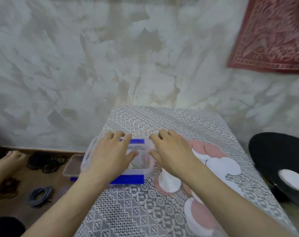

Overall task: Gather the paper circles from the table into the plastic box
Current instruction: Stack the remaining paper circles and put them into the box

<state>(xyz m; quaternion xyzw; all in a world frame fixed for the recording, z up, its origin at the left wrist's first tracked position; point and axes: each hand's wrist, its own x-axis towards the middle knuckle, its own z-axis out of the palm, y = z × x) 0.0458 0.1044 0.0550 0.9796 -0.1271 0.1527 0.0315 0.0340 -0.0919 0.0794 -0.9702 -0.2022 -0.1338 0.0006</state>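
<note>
"How do the hands lie?"

"Both palm down, side by side. The left hand (109, 153) has its fingers spread and nearly straight, reaching away from the body. The right hand (171, 155) mirrors it."

"And the thumbs?"

"Turned inward, tips facing each other with a gap between."

"The arms?"

"The left forearm (73, 199) and right forearm (230, 194) are bare, rising from the lower edge and converging."

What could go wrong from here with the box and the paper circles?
The box sits at the left edge of the table under the left hand and right hand; a push might tip it onto the floor. The right forearm crosses above the circles, so a careless sweep may scatter them.
</note>
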